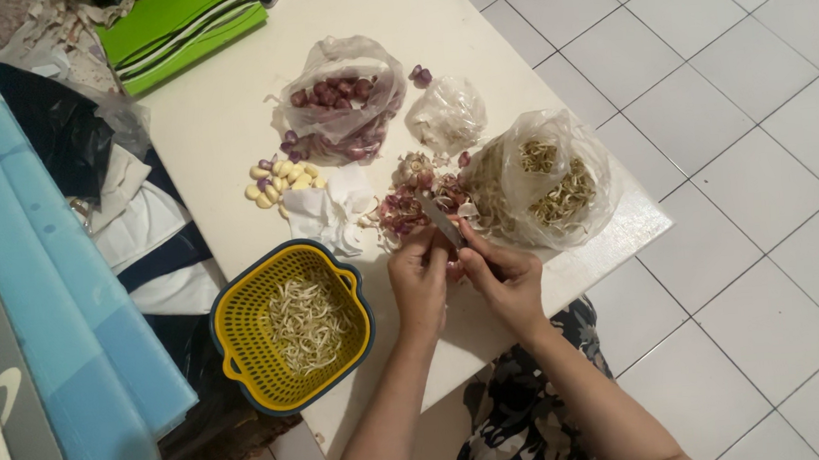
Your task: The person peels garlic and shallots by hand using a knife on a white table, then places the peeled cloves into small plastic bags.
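My right hand (507, 276) grips the knife (441, 220), my left hand (420, 279) pinches a shallot (455, 271) between both, just over the tabletop (219, 118) edge beside the peels (406, 209).

Cream table (219, 118) with shallot bags (343, 110)

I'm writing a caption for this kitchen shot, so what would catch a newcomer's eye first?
Probably the yellow basket of bean sprouts at the near left of the white table. Next, the two hands meeting at the table's near edge: the right hand holds a knife, the left hand presses against it. Beyond them lie a bag of shallots and peeled garlic cloves.
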